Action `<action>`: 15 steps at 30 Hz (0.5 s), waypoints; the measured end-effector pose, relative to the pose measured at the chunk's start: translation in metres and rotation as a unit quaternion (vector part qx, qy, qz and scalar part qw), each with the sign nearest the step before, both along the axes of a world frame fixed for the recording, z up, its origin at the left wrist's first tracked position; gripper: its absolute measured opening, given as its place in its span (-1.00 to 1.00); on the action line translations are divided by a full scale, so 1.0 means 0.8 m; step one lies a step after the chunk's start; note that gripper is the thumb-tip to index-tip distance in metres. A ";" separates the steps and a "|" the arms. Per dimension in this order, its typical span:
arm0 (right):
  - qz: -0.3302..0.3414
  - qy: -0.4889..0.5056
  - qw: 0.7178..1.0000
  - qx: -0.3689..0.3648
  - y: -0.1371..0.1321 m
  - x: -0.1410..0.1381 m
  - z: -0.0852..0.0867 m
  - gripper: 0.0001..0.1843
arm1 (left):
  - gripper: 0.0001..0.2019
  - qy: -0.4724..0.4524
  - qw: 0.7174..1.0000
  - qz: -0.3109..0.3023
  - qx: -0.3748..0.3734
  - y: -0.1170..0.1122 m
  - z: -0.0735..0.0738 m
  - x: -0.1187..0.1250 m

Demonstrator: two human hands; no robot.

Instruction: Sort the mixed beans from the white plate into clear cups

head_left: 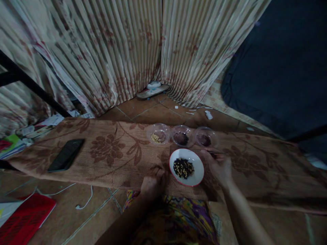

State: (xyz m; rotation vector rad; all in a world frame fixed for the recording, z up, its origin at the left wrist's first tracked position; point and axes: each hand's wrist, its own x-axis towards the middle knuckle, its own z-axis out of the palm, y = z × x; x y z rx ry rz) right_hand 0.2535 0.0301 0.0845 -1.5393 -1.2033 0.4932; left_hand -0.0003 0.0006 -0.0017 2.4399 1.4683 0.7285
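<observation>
A white bowl (198, 169) with a red rim holds mixed black and pale yellow beans (183, 168). My right hand (219, 167) is closed on a thin, stick-like tool (211, 151), whose exact kind I cannot make out, just right of the bowl. Left of the bowl, my left hand (153, 182) rests curled on the cloth's near edge, with nothing visible in it. Behind the bowl stand three clear plastic cups: the left cup (163, 131) has pale beans, the middle cup (182, 128) a few black ones, and the right cup (208, 131) small dark contents.
A brown floral cloth (127, 170) covers the narrow table, with a dark phone (66, 155) at its left. Striped curtains (122, 51) hang behind. On the tiled floor are a skateboard (153, 91), white scraps (208, 115), a cable (88, 200) and a red item (30, 217).
</observation>
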 end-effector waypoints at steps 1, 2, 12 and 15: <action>-0.003 -0.008 1.000 -0.019 -0.010 0.009 -0.006 -0.69 | -0.84 -0.002 1.000 -0.002 -0.002 0.000 0.000 0.000; 0.002 -0.017 0.999 -0.040 -0.020 0.017 -0.012 -0.68 | -0.84 -0.003 1.000 -0.004 -0.004 0.001 -0.001 -0.001; 0.058 -0.060 0.991 -0.107 -0.049 0.026 -0.039 -0.63 | -0.84 0.009 1.000 -0.005 -0.013 0.001 0.000 -0.002; 0.063 -0.073 0.989 -0.112 -0.046 0.022 -0.037 -0.64 | -0.83 0.008 1.000 -0.003 -0.012 0.000 0.002 -0.001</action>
